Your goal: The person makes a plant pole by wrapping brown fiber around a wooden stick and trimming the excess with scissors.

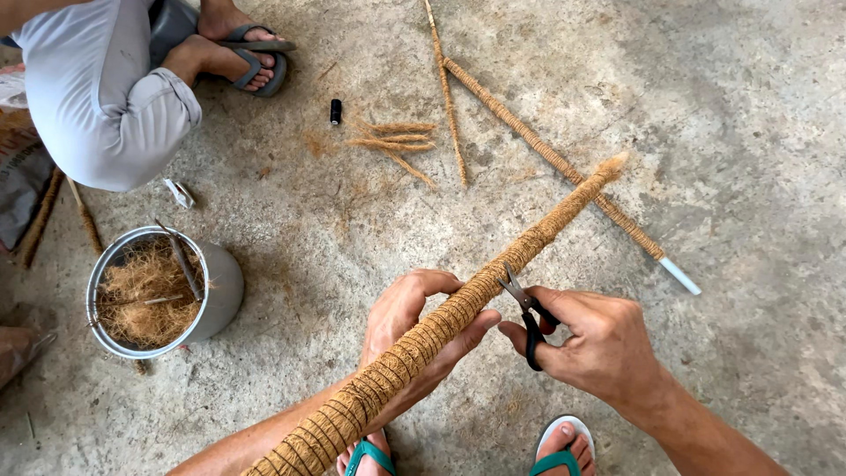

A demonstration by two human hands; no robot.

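My left hand (414,330) is wrapped around a long pole bound in brown coir fibre (520,251), which slants from the bottom left up to a frayed tip at the upper right. My right hand (599,344) grips small black-handled scissors (522,304), whose blades touch the pole just right of my left thumb. My feet in teal sandals (555,449) show at the bottom edge.
A metal bucket (220,291) holding loose coir fibre stands at the left. Another person in grey trousers (97,97) squats at the top left. On the concrete floor lie a second wrapped pole (546,154), a thin stick (449,97), short fibre bundles (392,141) and a small black spool (336,111).
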